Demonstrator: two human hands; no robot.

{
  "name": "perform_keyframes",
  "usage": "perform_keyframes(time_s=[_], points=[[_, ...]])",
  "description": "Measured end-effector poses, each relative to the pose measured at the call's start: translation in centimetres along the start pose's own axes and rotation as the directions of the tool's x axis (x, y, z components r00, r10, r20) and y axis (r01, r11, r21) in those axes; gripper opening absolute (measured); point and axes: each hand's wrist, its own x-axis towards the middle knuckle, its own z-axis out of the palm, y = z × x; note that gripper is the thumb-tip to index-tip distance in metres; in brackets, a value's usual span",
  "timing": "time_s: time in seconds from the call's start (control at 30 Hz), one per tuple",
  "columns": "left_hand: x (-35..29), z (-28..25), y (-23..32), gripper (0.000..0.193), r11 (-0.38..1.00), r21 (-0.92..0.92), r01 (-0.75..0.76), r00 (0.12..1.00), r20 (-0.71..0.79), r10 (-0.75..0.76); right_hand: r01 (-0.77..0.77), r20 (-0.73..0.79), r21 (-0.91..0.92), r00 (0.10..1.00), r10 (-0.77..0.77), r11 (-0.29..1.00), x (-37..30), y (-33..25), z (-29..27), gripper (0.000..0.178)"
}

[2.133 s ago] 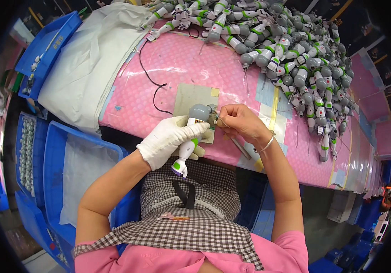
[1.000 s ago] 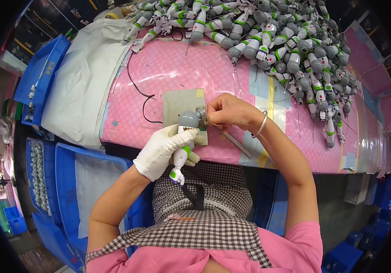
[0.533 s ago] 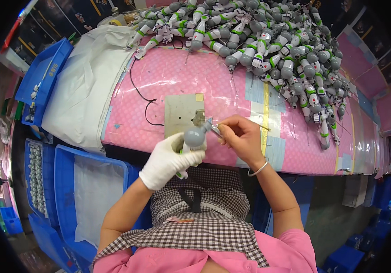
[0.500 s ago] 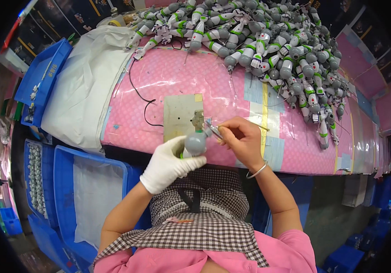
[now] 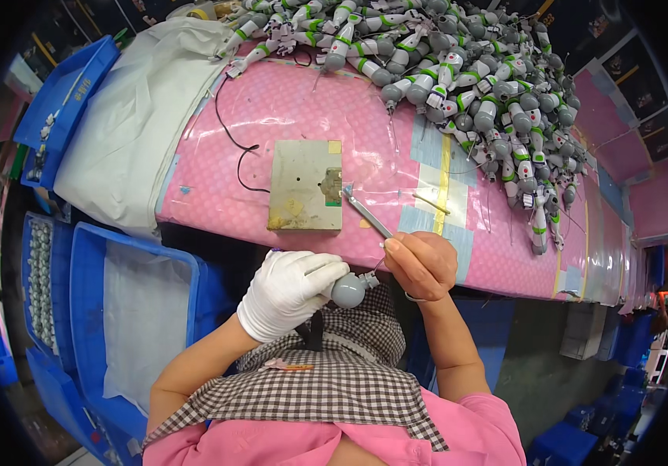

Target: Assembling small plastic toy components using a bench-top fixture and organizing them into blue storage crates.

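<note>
My left hand [image 5: 283, 295], in a white glove, is closed around a toy part with a round grey end [image 5: 348, 291]. A small grey knob with a thin wire sticks out from that ball on its right; the rest of the part is hidden by the glove. Bare and wearing a bangle, my right hand [image 5: 427, 266] grips slim metal tweezers [image 5: 370, 217]. Their tips point up and left, beside a beige metal box [image 5: 303, 213] on the table. The fingers of this hand are close to the thin wire; whether they also pinch it I cannot tell.
A large heap of white, green and grey toy parts [image 5: 481, 101] covers the table's far right. A black cord [image 5: 242, 175] reaches the box. White sheeting [image 5: 144, 116] lies at left, with blue bins [image 5: 190, 311] below and beside it. The pink-covered table's front edge lies just beyond my hands.
Both hands have moved nearer my body, taking the toy part from in front of the box to below the table edge. The tweezers have come away from the part, tips now at the box.
</note>
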Motion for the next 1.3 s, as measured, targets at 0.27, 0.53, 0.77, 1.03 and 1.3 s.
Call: perform_keyframes(time_s=[0.27, 0.53, 0.77, 1.03, 1.3], points=[[-0.2, 0.3, 0.1, 0.043, 0.999, 0.014, 0.035, 0.999, 0.018, -0.035, 0.006, 0.021, -0.038, 1.000, -0.005, 0.999, 0.0, -0.4, -0.5, 0.032], [1.5, -1.5, 1.0, 0.035, 0.282, -0.551, 0.785, 0.561, 0.439, -0.702, -0.863, 0.330, 0.293, 0.495, 0.804, 0.411, 3.7, 1.2, 2.5, 0.008], [4.8, -3.5, -2.4, 0.036, 0.011, -0.769, 0.639, 0.605, 0.494, -0.624, -0.974, 0.728, 0.222, 0.136, 0.672, -0.043, 3.9, 6.4, 6.5, 0.010], [5.5, -3.5, -3.6, 0.038, -0.089, -0.747, 0.658, 0.569, 0.572, -0.592, -0.991, 0.849, 0.123, 0.081, 0.522, -0.047, 4.8, 8.2, 6.6, 0.012], [5.2, -3.4, -3.6, 0.042, -0.095, -0.713, 0.695, 0.525, 0.594, -0.610, -0.994, 0.880, 0.051, 0.000, 0.475, -0.095, 5.4, 8.1, 6.9, 0.015]])
